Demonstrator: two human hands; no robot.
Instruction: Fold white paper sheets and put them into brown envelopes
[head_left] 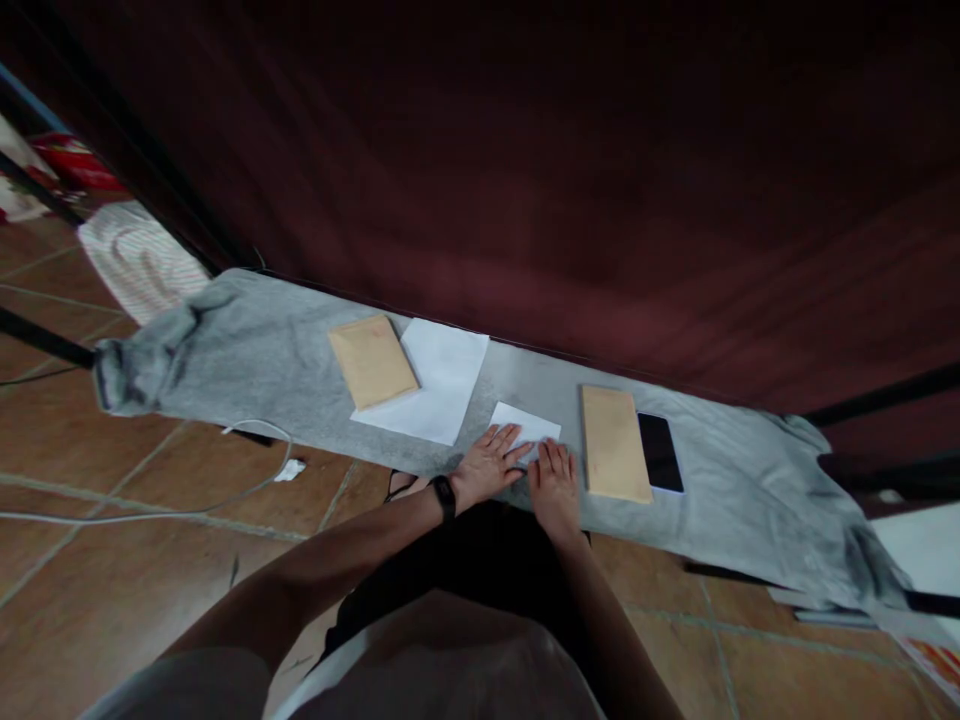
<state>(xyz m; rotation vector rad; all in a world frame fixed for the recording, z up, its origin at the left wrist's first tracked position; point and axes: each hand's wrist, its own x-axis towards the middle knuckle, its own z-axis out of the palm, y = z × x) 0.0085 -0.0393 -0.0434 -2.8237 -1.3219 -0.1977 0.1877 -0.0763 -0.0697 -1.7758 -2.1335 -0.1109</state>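
Note:
My left hand (pixel 486 468), with a black band on its wrist, lies with fingers spread on a small white paper (pixel 534 418) that appears folded. Beside it, my right hand (pixel 555 490) rests its outstretched fingers on the paper's right part. Both hands are open and press down on it, hiding its near edge. To the left, a larger white sheet (pixel 450 385) lies partly under a stack of brown envelopes or a brown paper pad (pixel 373 362). Just right of my right hand lies another brown paper stack (pixel 615 445), touching a dark-screened phone (pixel 660 452).
A grey cloth (pixel 262 345) covers the long narrow bench. Dark red drapery or panelling (pixel 525 200) rises behind it. A pale cable (pixel 187 512) and a crumpled white scrap (pixel 290 470) lie on the tiled floor (pixel 150 570). Striped fabric (pixel 142 255) hangs at the left.

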